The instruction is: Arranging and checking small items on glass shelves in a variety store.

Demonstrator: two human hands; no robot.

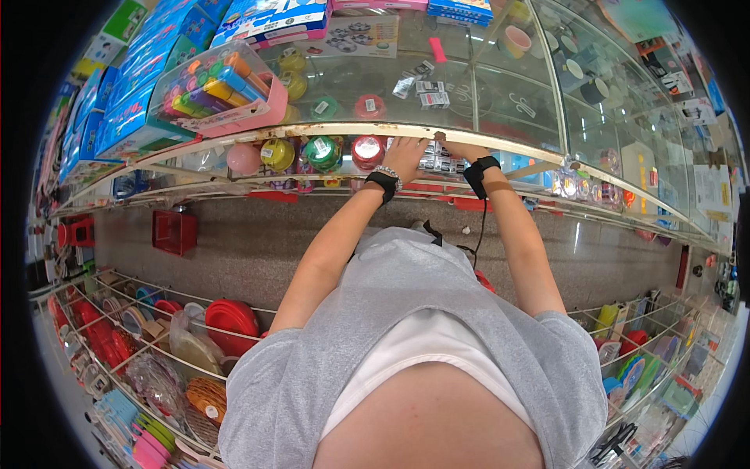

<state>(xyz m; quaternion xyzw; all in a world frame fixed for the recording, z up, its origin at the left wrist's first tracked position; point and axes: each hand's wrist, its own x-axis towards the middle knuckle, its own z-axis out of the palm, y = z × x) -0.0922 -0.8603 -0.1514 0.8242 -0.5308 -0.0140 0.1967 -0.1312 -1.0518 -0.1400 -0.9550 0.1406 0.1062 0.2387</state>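
Observation:
Both my hands reach in under the rusty front rail (328, 130) of a glass-topped shelf. My left hand (405, 157) lies beside a stack of small white-and-black boxes (435, 163), just right of a red-lidded round container (368, 151). At the stack's right side is my right hand (463, 150), its fingers partly hidden behind the rail. Whether either hand grips a box cannot be told. More small boxes (432, 94) lie loose on the glass above. Green (321, 152) and yellow (276, 155) round containers stand further left on the lower shelf.
A pink-based bin of markers (234, 120) and blue boxes (132, 111) stand at the upper left. Cups (594, 91) are under glass at the upper right. A red basket (174, 231) is on the aisle floor. Behind me runs a wire rack (170, 346) of plastic goods.

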